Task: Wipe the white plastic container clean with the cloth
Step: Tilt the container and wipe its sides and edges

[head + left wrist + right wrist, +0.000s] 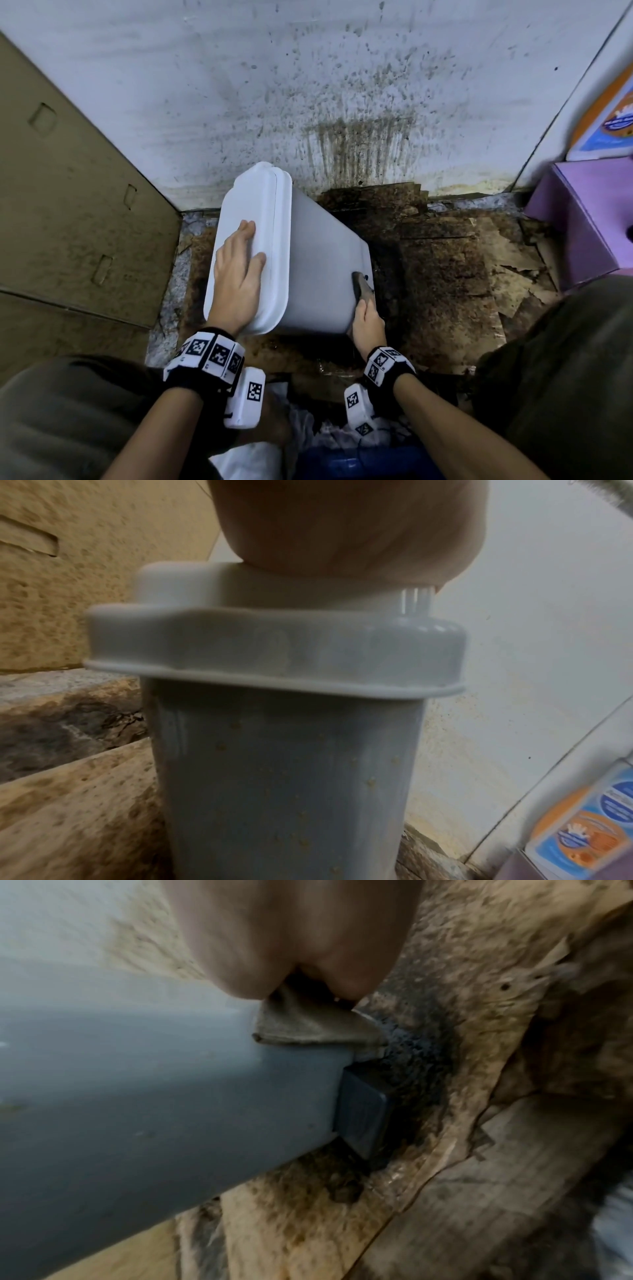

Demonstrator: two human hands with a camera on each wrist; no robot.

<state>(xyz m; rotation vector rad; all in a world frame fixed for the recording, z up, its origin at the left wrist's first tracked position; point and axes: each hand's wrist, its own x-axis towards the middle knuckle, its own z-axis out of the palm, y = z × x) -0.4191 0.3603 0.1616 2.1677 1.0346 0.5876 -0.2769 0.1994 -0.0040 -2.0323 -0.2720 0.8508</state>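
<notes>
The white plastic container (pixel 318 260) leans tilted on the dirty floor, its lid toward the left. My left hand (pixel 238 263) lies flat on the lid (pixel 246 205), fingers straight. In the left wrist view the lid (pixel 274 647) and speckled body (pixel 284 777) fill the frame under my palm (pixel 349 526). My right hand (pixel 368 322) grips a dark, dirty cloth (pixel 363 286) against the container's lower right edge near its base. The right wrist view shows the cloth (pixel 315 1023) pinched below my fingers (pixel 308 939), pressed on the grey wall (pixel 154 1096) next to a dark foot (pixel 363 1112).
A stained white wall (pixel 308 85) stands behind. Brown cardboard (pixel 68 205) leans at the left. Wet, torn cardboard (pixel 462 274) covers the floor. A purple box (pixel 582 219) and an orange-blue package (pixel 609 116) sit at the right. My knees frame the lower corners.
</notes>
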